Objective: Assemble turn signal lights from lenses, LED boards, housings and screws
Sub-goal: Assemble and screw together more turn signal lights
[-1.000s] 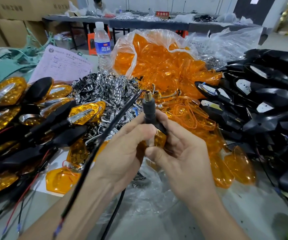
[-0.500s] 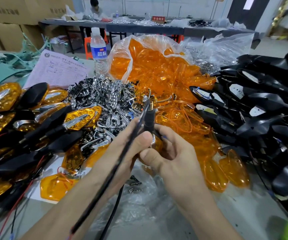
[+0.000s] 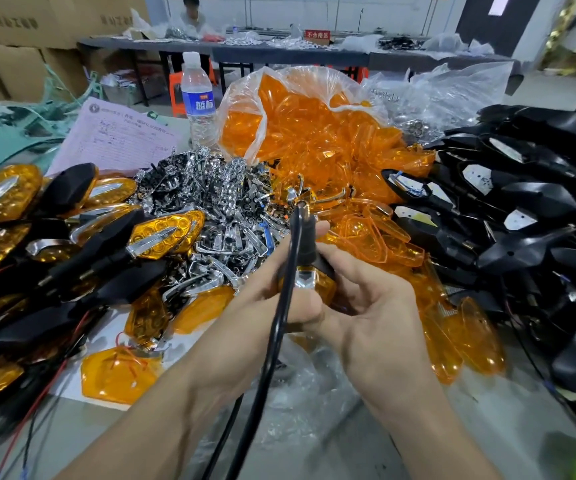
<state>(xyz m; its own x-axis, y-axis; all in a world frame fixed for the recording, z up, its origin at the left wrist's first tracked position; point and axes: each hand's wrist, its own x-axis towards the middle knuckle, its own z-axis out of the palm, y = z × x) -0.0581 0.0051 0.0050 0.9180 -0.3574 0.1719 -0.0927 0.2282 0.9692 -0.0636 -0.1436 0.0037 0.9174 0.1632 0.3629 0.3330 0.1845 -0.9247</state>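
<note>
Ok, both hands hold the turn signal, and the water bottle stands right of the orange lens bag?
No: in the head view the water bottle stands left of the orange lens bag, not right. The left hand and right hand do hold the turn signal.

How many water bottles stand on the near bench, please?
1: the water bottle stands upright between the pink form and the bag of lenses; piles may hide others.

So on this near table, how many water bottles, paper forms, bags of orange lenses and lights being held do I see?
Water bottle: 1
Paper form: 1
Bag of orange lenses: 1
Turn signal light being held: 1
Total: 4
</note>
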